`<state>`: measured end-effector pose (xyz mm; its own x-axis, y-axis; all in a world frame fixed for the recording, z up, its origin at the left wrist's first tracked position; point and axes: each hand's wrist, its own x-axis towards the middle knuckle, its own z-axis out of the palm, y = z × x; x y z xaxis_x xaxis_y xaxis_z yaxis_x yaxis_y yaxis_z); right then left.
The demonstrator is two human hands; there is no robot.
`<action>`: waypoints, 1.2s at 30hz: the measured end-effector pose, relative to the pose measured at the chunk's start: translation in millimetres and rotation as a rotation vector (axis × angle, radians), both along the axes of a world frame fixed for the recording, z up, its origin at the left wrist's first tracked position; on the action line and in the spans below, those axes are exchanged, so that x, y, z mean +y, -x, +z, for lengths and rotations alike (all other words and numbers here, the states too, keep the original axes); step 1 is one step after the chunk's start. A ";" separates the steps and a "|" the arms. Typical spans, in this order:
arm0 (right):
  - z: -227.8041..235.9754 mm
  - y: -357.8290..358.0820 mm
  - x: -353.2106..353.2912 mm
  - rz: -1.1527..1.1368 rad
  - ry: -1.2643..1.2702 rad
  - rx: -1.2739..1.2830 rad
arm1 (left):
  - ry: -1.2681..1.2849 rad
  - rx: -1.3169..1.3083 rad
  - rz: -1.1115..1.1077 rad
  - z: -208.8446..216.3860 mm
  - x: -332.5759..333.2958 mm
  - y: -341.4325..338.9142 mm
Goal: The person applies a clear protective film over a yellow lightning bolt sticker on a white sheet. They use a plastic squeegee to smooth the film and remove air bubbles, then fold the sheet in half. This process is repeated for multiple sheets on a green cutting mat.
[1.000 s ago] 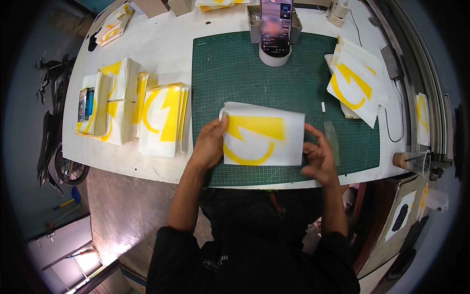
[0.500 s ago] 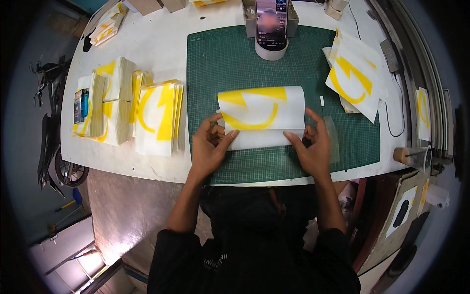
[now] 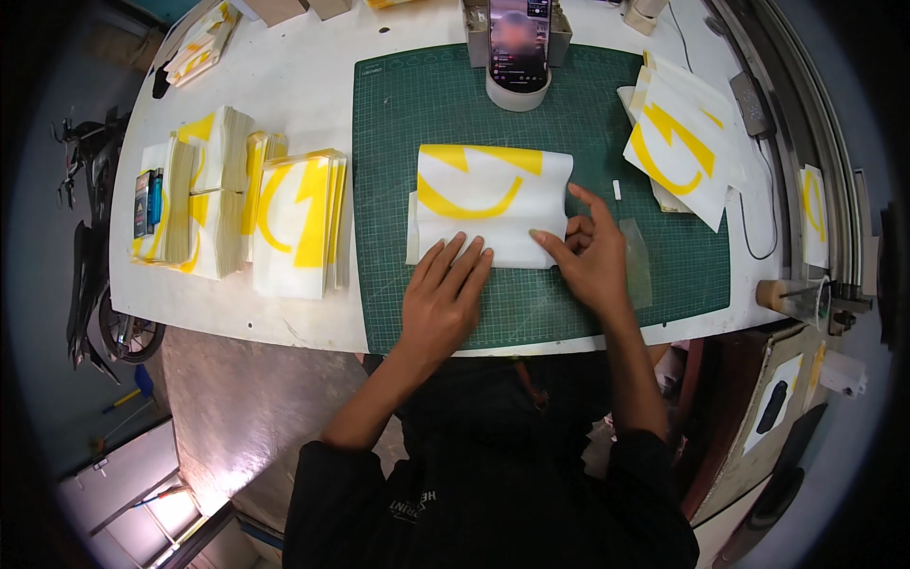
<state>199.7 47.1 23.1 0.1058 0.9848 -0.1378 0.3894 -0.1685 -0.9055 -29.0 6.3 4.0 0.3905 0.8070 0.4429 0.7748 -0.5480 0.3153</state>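
Note:
A white sheet with yellow print (image 3: 493,204) lies folded over on the green cutting mat (image 3: 455,313), its far edge a rounded fold. Along its near edge my left hand (image 3: 444,296) rests flat, fingers stretched out and fingertips on the paper. At the right edge my right hand (image 3: 592,248) has its thumb on top near the near corner, the other fingers curled round the side. A strip of another layer sticks out past the sheet's left side.
Stacks of folded yellow-and-white sheets (image 3: 296,223) stand to the left, with a small box and a blue lighter (image 3: 156,197) on one. More loose sheets (image 3: 678,156) lie on the right. A phone (image 3: 518,47) stands at the back on a white round holder. A clear cup (image 3: 796,299) sits by the right edge.
My left hand has let go of the sheet's left side and moved inward, flattening on the near edge. The raised near flap now lies down. The right hand stays at the right side.

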 end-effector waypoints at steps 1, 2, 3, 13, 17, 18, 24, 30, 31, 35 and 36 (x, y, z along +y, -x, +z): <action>1.0 -2.8 -1.6 -0.024 -0.101 -0.058 | -0.008 -0.009 0.000 -3.2 1.8 1.2; 1.7 -7.8 -5.6 -0.048 -0.202 -0.115 | -0.017 -0.017 0.002 -5.3 3.4 2.5; 3.0 -12.7 -11.4 -0.073 -0.298 -0.178 | -0.021 -0.031 0.000 -7.0 3.7 2.3; -17.5 7.7 -38.0 0.336 -0.588 -0.570 | 0.023 -0.029 -0.006 -3.3 3.3 5.7; -19.8 6.1 -42.0 0.304 -0.576 -0.509 | 0.056 -0.023 -0.014 -4.9 0.2 7.3; -19.7 7.3 -42.3 0.295 -0.589 -0.510 | 0.063 -0.018 -0.013 -5.2 -1.3 8.5; -25.5 3.4 -53.7 0.285 -0.618 -0.547 | 0.142 0.034 -0.088 -7.0 -7.2 18.6; -28.9 -0.6 -64.0 0.292 -0.616 -0.552 | 0.224 0.086 -0.144 -6.7 -17.4 26.9; -28.5 -1.0 -65.2 0.291 -0.611 -0.555 | 0.250 0.083 -0.152 -6.1 -18.4 28.2; -23.8 -2.0 -70.0 0.288 -0.616 -0.665 | 0.363 0.100 -0.149 -1.5 -21.7 43.8; -24.3 -1.6 -73.2 0.271 -0.607 -0.698 | 0.389 0.113 -0.138 -0.7 -22.2 49.3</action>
<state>201.3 -26.1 -1.3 -0.2706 0.8705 0.4112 0.8303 0.4272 -0.3579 -78.3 -15.8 3.2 0.5353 0.8422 0.0643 0.7440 -0.5061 0.4363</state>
